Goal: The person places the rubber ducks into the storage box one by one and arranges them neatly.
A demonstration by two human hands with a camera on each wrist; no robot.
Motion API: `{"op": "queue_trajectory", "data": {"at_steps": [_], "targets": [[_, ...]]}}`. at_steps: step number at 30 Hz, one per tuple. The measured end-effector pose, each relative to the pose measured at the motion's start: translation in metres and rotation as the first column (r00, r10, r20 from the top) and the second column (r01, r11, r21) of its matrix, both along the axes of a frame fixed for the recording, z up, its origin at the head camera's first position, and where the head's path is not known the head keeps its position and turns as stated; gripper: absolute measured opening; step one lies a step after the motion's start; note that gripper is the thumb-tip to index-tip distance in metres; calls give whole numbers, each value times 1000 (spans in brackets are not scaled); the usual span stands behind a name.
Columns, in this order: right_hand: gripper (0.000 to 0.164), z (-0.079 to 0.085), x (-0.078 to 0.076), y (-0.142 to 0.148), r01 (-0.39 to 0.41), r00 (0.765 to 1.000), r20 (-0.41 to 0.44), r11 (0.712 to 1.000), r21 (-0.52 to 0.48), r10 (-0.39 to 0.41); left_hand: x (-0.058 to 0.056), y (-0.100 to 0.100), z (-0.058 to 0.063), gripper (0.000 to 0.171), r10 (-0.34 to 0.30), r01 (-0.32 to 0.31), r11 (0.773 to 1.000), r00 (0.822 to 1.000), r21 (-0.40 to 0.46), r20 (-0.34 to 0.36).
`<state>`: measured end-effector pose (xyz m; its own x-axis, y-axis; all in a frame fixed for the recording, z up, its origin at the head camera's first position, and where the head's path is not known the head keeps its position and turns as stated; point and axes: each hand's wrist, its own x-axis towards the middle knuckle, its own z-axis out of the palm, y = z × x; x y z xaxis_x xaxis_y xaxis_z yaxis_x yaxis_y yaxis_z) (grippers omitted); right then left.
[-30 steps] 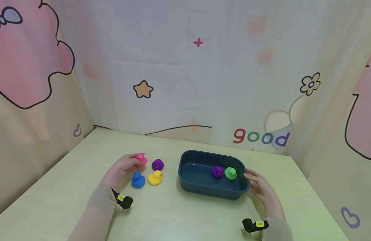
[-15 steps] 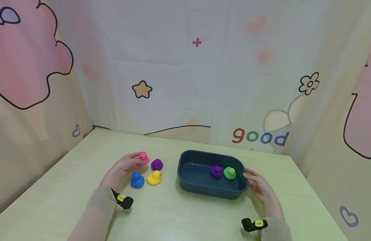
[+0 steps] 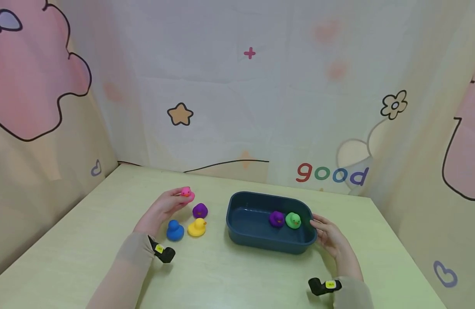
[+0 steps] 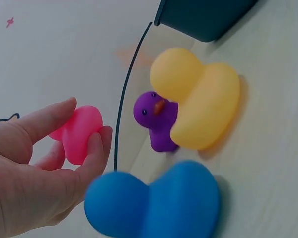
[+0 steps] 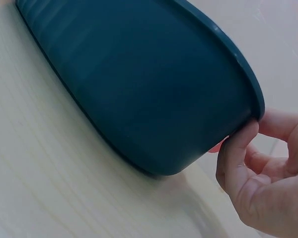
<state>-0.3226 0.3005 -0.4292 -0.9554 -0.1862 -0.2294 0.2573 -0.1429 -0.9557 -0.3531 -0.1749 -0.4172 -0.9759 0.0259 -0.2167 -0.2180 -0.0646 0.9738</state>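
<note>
My left hand point(image 3: 168, 205) pinches a pink rubber duck point(image 3: 187, 195) between thumb and fingers, raised above the table. In the left wrist view the pink duck point(image 4: 82, 134) shows its rounded underside. Below and right of that hand sit a purple duck point(image 3: 200, 210), a yellow duck point(image 3: 197, 227) and a blue duck point(image 3: 175, 231). A dark blue bin point(image 3: 245, 238) stands to their right, with a second purple duck point(image 3: 277, 219) and a green duck point(image 3: 293, 220) inside. My right hand point(image 3: 331, 237) grips the bin's right end at the rim, its fingertips bent there in the right wrist view.
The pale wooden table point(image 3: 222, 279) meets a printed cloth backdrop point(image 3: 222, 120) behind and at both sides. Each sleeve carries a small black wrist camera, the left one point(image 3: 164, 253) hanging low over the table and the right one point(image 3: 322, 286) in front of the bin.
My left hand has lifted the pink duck up and slightly right, away from the other ducks. The right hand keeps its grip on the bin. The whole head view has shifted slightly.
</note>
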Motion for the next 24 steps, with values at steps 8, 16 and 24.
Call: {"op": "queue_trajectory", "data": {"at_steps": [8, 16, 24], "targets": [[39, 0, 0, 1, 15, 1000, -23, 1000, -19, -15, -5, 24, 17, 63, -47, 47, 999, 997, 3, -61], [29, 0, 1, 1, 30, 999, -30, 999, -13, -30, -13, 62, 30, 59, -77, 82, 996, 993, 45, -93], [42, -2, 0, 0, 33, 999, -22, 999, -10, -33, -16, 105, 38, 58, -84, 88, 995, 993, 51, -89]]}}
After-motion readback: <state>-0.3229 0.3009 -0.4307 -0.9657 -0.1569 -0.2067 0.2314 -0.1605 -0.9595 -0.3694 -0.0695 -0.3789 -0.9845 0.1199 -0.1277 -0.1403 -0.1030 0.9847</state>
